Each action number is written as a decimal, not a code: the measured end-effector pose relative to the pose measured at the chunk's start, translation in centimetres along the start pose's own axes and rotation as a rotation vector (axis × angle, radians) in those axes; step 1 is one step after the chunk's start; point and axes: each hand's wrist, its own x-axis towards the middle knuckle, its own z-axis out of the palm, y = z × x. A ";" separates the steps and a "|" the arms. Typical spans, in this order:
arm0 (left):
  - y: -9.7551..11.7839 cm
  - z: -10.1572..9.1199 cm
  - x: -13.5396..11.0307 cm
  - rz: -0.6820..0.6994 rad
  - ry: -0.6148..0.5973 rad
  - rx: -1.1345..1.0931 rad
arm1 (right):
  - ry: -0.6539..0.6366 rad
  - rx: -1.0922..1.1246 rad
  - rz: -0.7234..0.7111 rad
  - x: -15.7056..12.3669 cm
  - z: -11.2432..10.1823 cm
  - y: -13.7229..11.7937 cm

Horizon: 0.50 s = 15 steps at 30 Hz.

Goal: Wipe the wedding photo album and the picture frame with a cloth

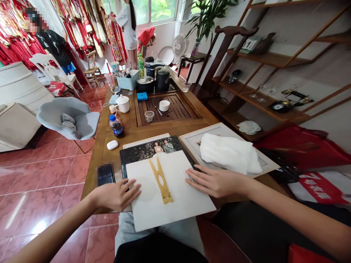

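Observation:
My left hand (116, 195) lies flat, fingers stretched, on the left edge of a white backing board (175, 197) that carries a gold-coloured stand (161, 180). My right hand (214, 180) rests flat with spread fingers on the board's right edge. The board overlaps a dark photo print (150, 149) showing two people. Both sit on the near end of a wooden tea table (142, 128).
A folded white cloth (229, 153) lies on a picture frame (267, 166) at the right. A phone (105, 174), white earbud case (112, 145), bottle (116, 126), teapot (122, 103), cups and kettles (162, 79) sit further up. A grey chair (68, 117) stands left. Two people stand by the hanging red garments.

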 end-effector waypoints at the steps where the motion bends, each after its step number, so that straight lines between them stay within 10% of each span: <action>1: -0.1 0.1 0.0 -0.018 0.008 -0.021 | -0.002 -0.010 0.004 -0.1 0.2 0.0; 15: 2.3 -0.6 0.6 -0.301 -0.133 -0.166 | -0.089 0.029 0.186 -0.7 1.5 -1.7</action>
